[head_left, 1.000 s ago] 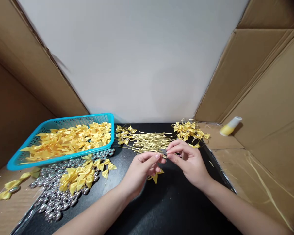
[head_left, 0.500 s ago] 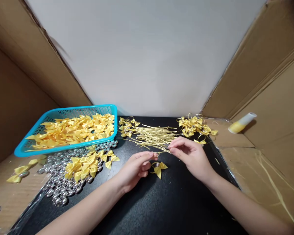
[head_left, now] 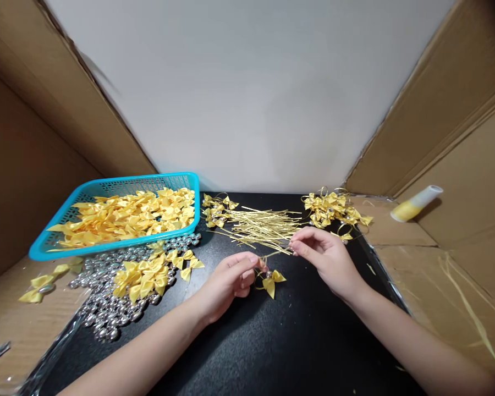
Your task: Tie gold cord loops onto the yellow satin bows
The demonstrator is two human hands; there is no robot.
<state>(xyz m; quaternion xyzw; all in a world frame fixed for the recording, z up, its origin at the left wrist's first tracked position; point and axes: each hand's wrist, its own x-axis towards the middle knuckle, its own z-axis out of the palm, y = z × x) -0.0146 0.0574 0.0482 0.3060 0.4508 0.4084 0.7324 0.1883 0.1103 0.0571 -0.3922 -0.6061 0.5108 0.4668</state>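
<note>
Over the middle of the black table, my left hand pinches a thin gold tie between thumb and forefinger. The tie's other end is in the fingertips of my right hand, so a short length spans the gap between my hands. Just below the left fingertips is a yellow satin bow with a silver bead at its centre and a gold loop; the left fingers partly cover this loop. Behind my hands lies a loose pile of gold ties.
At left stands a blue basket full of yellow bows. Silver beads spread before it, with loose bows on top. Finished-looking looped bows lie at back right, fewer at back centre. A yellow-white cone stands on cardboard at right.
My hands have moved apart, bringing the gold tie between them and the bow below into clearer sight. The camera view has shifted, so the surroundings sit slightly higher and further right.
</note>
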